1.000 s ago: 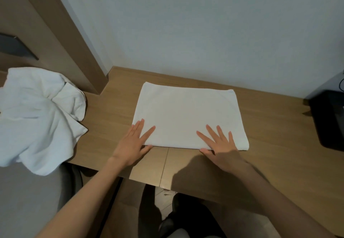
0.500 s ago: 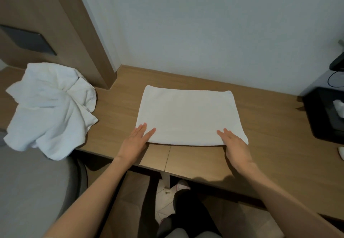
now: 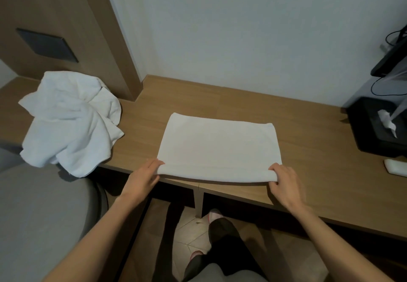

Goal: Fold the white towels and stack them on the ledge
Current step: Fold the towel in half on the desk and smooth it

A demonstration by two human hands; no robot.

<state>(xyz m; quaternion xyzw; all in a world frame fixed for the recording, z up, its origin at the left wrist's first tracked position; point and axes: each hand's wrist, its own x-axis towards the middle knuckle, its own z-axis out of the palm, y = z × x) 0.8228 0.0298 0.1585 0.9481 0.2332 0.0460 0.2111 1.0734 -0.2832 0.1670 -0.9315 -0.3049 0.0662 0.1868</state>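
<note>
A folded white towel [image 3: 218, 147] lies flat on the wooden ledge [image 3: 308, 167], its near edge at the ledge's front. My left hand [image 3: 143, 178] pinches the towel's near left corner. My right hand [image 3: 284, 182] grips the near right corner, fingers curled over the edge, which is lifted slightly. A crumpled heap of white towels [image 3: 70, 121] lies on the ledge at the left and hangs partly over the front edge.
A wooden panel [image 3: 66, 17] with a dark plate stands behind the heap. A black box [image 3: 374, 127] with a white tissue sits at the right, a small white object [image 3: 395, 166] beside it. A grey chair [image 3: 41, 215] is at lower left. My feet show below.
Both hands went from lying flat on the towel's near edge to taking hold of its two near corners; the right hand slid rightwards to the corner. The camera view shifted left.
</note>
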